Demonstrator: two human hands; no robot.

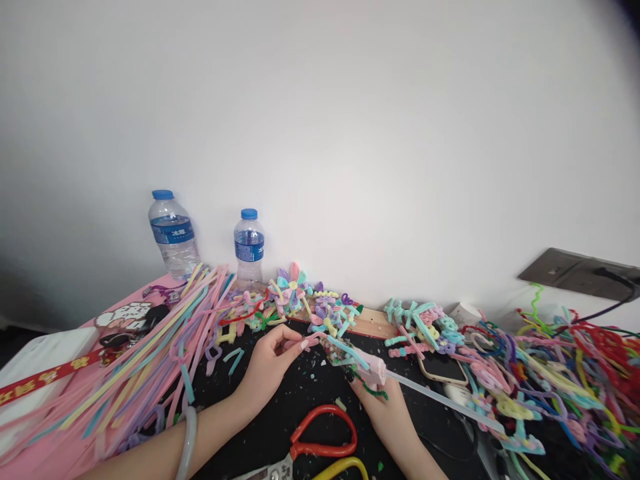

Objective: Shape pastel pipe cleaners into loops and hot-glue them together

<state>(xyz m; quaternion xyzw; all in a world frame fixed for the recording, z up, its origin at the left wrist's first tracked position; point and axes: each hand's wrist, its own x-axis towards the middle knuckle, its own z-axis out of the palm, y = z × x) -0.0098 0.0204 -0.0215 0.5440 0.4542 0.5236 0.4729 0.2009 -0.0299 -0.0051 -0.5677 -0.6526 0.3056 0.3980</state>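
Note:
My left hand (pixel 270 365) is closed in a pinch on a short pink pipe-cleaner piece (pixel 311 340), held just above the black table. My right hand (pixel 387 408) is wrapped round a pink glue gun (pixel 371 368). The gun's nozzle points left at the pink piece and nearly touches it. A long clear glue stick (pixel 445 400) juts from the gun's back toward the right. A pale bangle (pixel 189 441) sits on my left wrist. Finished pipe-cleaner flowers (pixel 293 285) lie just beyond both hands.
Scissors with red and yellow handles (pixel 320 443) lie at the near edge between my arms. Long pastel pipe cleaners (pixel 150 360) are piled left, and tangled ones (pixel 565 373) right. Two water bottles (pixel 173 235) stand by the wall. A phone (pixel 444 368) lies right of the gun.

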